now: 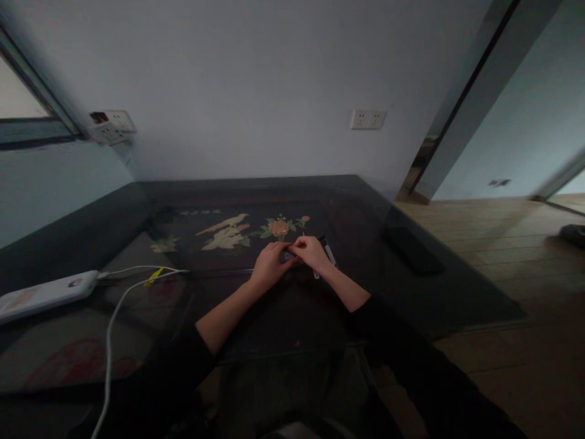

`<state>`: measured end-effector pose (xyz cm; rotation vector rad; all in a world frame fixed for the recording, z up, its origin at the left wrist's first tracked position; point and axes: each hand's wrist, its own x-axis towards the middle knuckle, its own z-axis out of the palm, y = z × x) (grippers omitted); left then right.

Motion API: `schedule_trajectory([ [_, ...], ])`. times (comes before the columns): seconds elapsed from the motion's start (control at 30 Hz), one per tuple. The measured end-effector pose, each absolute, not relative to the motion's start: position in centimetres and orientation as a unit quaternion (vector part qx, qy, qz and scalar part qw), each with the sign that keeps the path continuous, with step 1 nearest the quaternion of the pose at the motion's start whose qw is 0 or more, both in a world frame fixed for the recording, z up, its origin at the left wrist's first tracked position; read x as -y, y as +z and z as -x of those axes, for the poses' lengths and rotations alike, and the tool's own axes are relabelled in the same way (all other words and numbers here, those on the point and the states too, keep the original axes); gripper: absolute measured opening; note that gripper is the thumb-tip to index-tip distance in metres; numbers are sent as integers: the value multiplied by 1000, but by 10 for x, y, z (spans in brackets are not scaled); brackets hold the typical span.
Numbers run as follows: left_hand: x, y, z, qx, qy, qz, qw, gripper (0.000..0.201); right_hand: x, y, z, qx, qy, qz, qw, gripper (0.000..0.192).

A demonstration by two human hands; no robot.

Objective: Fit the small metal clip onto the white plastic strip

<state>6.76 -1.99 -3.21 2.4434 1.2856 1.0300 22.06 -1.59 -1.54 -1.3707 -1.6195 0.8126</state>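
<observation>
My left hand (269, 263) and my right hand (311, 253) meet over the middle of the dark tabletop. Both have their fingers closed in a pinch around something small and dark, mostly covered by the fingers, so its kind cannot be made out. Just beyond my right wrist lies a slim dark-and-pale item (329, 252), partly hidden by that hand. A small pale piece (316, 275) shows at the near side of the same wrist; whether it is a separate thing is unclear.
The dark glossy table (375, 286) bears a bird-and-flower picture (228, 235). A white power strip (50, 296) with a white cable (109, 341) and yellow tag (154, 276) lies left. A black flat object (414, 250) rests right. Behind is a wall with sockets (368, 119).
</observation>
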Motion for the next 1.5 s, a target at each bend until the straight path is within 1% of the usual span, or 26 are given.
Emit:
schedule_trajectory([
  [0.1,21,-31,-68,-434,342,-827,104,32,18,-15,-218,645,329,549,419,17],
  [0.3,21,-32,-66,-431,375,-815,98,38,19,-13,-218,638,330,551,425,18],
  [0.47,21,-31,-65,-439,378,-811,81,37,17,-16,-218,634,335,549,430,20],
  [0.57,22,-28,-65,-442,374,-810,97,37,15,-16,-219,632,340,544,435,20],
  [0.67,20,-25,-64,-429,395,-796,164,34,13,-15,-222,631,340,537,445,20],
  [0.9,10,-22,-62,-377,460,-651,472,44,6,-7,-236,638,329,493,491,13],
  [1.03,11,-20,-62,-323,488,-550,595,44,8,-1,-237,665,311,452,506,16],
  [1.2,16,-14,-60,-288,474,-493,670,47,14,6,-236,717,256,410,501,9],
  [1.37,15,-14,-57,-293,444,-514,673,47,17,8,-236,718,271,407,496,8],
  [1.5,14,-15,-57,-271,444,-490,700,45,16,6,-236,714,287,403,495,8],
])
